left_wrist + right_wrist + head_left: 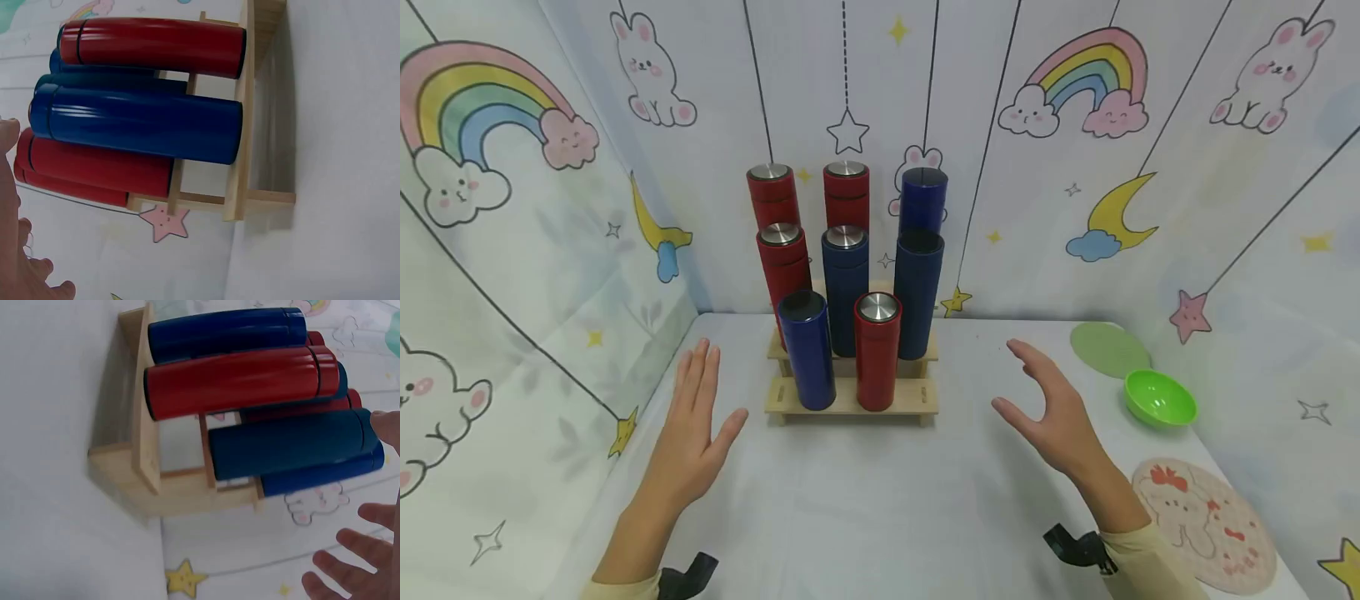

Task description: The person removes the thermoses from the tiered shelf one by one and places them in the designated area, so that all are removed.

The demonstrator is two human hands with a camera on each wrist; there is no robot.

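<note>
A tiered wooden rack [850, 398] bears several red and blue thermos flasks, all upright. On its front step stand a blue flask [807, 354] at the left and a red flask [877, 354] at the right. The middle step carries a red one, a dark blue one [846, 287] and another dark blue one [918, 300]; two red and one blue stand at the back. My left hand [692, 437] is spread to the left of the rack, touching nothing. To the rack's right, my right hand [1060, 421] hovers with fingers apart and slightly bent, holding nothing.
Along the table's right side lie a green round mat [1108, 348], a bright green bowl [1161, 398] and a pink round mat [1206, 525] with a rabbit print. A printed cloth [970, 100] with rainbows and rabbits hangs behind and at both sides of the white table [865, 517].
</note>
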